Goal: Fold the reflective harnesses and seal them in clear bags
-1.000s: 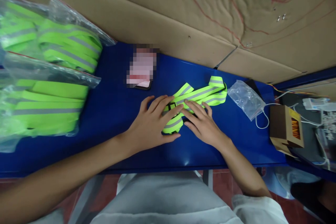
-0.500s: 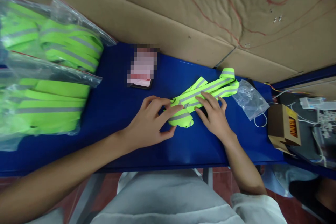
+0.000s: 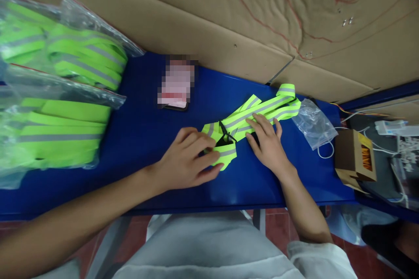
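Note:
A neon-yellow reflective strap with grey stripes lies folded in loops on the blue table. At its near left end, a black part that looks like a buckle or clip shows among the folds. My left hand has curled fingers closed on this end of the strap, its fingertips partly hiding the folds. My right hand rests over the middle of the strap, fingers spread and lightly bent, touching it from above. Something dark shows beneath the right palm, too hidden to name.
Clear plastic bags filled with similar straps lie at the left. A phone with a blurred screen lies by the cardboard wall. To the right are an empty-looking plastic bag, a small cardboard box and white cables.
My left hand has shifted slightly down and its fingers have curled in more. The near end of the strap has turned, bringing the black part into view. My right hand has barely moved.

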A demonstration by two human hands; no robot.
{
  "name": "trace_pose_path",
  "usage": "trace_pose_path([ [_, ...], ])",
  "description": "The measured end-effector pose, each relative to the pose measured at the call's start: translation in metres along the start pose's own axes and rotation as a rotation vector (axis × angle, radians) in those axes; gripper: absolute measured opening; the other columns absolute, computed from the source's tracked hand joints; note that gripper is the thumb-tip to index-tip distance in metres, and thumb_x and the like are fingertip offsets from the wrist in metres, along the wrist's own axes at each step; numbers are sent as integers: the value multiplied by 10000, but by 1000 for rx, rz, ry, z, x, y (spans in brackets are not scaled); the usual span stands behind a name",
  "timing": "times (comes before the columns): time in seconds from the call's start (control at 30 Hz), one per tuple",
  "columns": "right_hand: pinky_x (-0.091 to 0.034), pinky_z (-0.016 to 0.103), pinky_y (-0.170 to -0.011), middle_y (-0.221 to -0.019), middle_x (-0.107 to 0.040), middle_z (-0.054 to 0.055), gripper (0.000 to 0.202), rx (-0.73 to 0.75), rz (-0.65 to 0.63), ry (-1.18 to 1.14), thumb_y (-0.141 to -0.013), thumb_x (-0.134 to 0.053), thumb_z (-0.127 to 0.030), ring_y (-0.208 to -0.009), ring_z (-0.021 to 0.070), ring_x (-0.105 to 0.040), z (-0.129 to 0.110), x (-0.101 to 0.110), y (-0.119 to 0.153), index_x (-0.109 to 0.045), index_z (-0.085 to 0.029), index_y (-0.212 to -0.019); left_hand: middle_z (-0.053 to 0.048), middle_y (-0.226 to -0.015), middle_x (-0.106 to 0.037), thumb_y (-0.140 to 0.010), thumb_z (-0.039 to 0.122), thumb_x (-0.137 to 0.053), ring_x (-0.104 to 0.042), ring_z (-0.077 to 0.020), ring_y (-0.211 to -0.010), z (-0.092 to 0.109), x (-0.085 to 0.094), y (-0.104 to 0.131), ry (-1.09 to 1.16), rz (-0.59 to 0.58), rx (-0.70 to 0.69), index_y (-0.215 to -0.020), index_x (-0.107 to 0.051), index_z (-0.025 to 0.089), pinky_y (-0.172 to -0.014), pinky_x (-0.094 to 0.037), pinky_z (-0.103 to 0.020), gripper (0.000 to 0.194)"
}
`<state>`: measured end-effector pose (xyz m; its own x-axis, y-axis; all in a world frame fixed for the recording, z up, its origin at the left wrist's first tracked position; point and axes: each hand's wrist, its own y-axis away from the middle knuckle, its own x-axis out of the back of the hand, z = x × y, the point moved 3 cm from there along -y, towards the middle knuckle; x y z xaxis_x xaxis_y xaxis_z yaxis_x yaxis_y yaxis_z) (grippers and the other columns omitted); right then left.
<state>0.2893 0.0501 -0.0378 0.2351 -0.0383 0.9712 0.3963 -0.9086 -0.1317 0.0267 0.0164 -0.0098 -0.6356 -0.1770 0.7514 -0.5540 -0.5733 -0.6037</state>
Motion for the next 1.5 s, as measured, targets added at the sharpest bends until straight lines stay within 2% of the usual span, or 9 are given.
trace_pose_path([
  [0.13, -283, 558, -1310, -1630, -500, 143, 422, 170, 28, -94, -1090, -502, -311, -1566, 274, -425, -11, 2, -2, -532, -237, -1504, -93, -1415, -691, -1027, 435, -628, -618, -288, -1312, 7, -12, 1, -24, -248, -43, -1374, -653, 255, -1088, -394, -488, 391],
  [0.3, -334, 522, -1320, -1631, -513, 121, 415, 296, -171, -234, -1093, -511, -360, -1564, 250, -437, -25, -1, -4, -553, -231, -1485, -74, -954, -781, -1085, 464, -518, -719, -223, -894, -3, -7, 4, 30, -213, 22, -1144, -716, 164, -812, -499, -379, 365],
  [0.43, -348, 540, -1310, -1573, -580, 106, 338, 299, -135, -270, -1095, -505, -327, -1510, 250, -511, -27, 1, -1, -638, -243, -1394, -33, -762, -682, -1087, 256, -499, -656, -180, -675, -15, -7, 4, -4, -247, 172, -901, -698, 161, -618, -450, -314, 288],
  [0.5, -403, 531, -1269, -1492, -648, 95, 318, 315, -63, -286, -1085, -524, -305, -1437, 254, -580, -30, 3, 1, -664, -257, -1367, -64, -921, -707, -1011, 113, -555, -690, -198, -777, -18, -11, 3, -39, -305, 150, -976, -709, 149, -683, -502, -321, 162],
  [0.6, -442, 517, -1217, -1426, -686, 97, 363, 346, -74, -260, -1072, -558, -334, -1379, 267, -611, -41, 2, 4, -635, -260, -1419, -140, -1293, -680, -895, -7, -560, -696, -287, -1102, -20, -12, 3, -12, -387, 87, -1158, -718, 148, -914, -554, -427, 343],
  [0.8, -361, 509, -1253, -1524, -603, 143, 487, 371, -186, -163, -1080, -541, -402, -1458, 277, -525, -45, -4, 4, -530, -193, -1521, -152, -1648, -457, -872, 91, -611, -483, -369, -1474, -30, -5, 5, 132, -491, 134, -1378, -664, 214, -1146, -441, -577, 524],
  [1.0, -370, 472, -1239, -1521, -623, 101, 404, 415, -54, -270, -1080, -521, -252, -1445, 226, -546, -47, 7, 10, -558, -234, -1481, -148, -1466, -624, -908, 188, -656, -626, -326, -1307, -33, -14, 7, 61, -466, 156, -1430, -627, 186, -1066, -494, -510, 523],
  [1.13, -315, 458, -1252, -1407, -713, 76, 434, 513, -121, -261, -1057, -599, -454, -1388, 226, -594, -64, 9, 14, -600, -221, -1424, -141, -1454, -605, -957, 228, -634, -609, -341, -1310, -29, -18, 6, 57, -465, 125, -1374, -681, 259, -1054, -485, -527, 421],
  [1.5, -461, 433, -1061, -1173, -754, 61, 271, 593, -200, -453, -846, -625, -206, -1152, 245, -644, -73, 7, 16, -678, -202, -1112, -151, -1448, -558, -855, 190, -749, -523, -360, -1378, -22, -15, 6, 199, -505, 141, -1225, -742, 211, -1135, -440, -531, 371],
])
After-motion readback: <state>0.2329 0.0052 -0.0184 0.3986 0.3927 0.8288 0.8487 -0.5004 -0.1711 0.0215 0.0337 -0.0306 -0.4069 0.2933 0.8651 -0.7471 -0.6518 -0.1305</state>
